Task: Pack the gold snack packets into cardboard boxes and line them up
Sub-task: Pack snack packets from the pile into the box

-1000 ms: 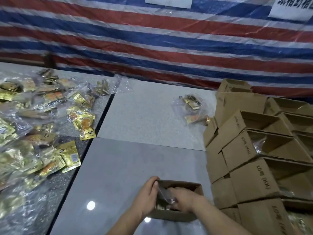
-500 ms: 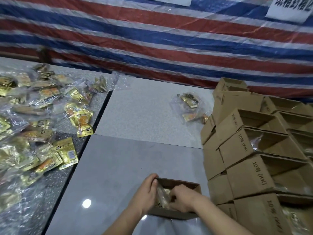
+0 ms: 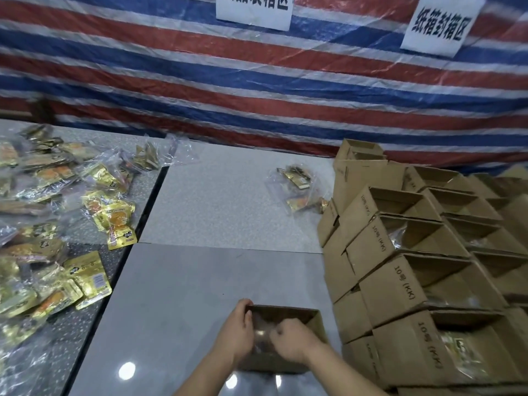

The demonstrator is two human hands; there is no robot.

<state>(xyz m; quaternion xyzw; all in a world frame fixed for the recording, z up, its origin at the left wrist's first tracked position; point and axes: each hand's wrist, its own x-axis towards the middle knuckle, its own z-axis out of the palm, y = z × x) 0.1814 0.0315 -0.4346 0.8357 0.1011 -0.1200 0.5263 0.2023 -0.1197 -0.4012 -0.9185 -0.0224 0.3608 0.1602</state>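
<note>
Hands work at the open cardboard box [image 3: 285, 338] on the grey table [image 3: 177, 295]: left hand [image 3: 235, 332] grips its left wall, right hand [image 3: 291, 342] reaches inside with fingers curled; what they pinch, I cannot tell. Gold snack packets [image 3: 57, 224] lie scattered well left of the box; stacked boxes [image 3: 414, 267] stand just right.

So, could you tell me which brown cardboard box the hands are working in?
The lone brown cardboard box on the grey table, apart from the stacked rows at right.
</note>
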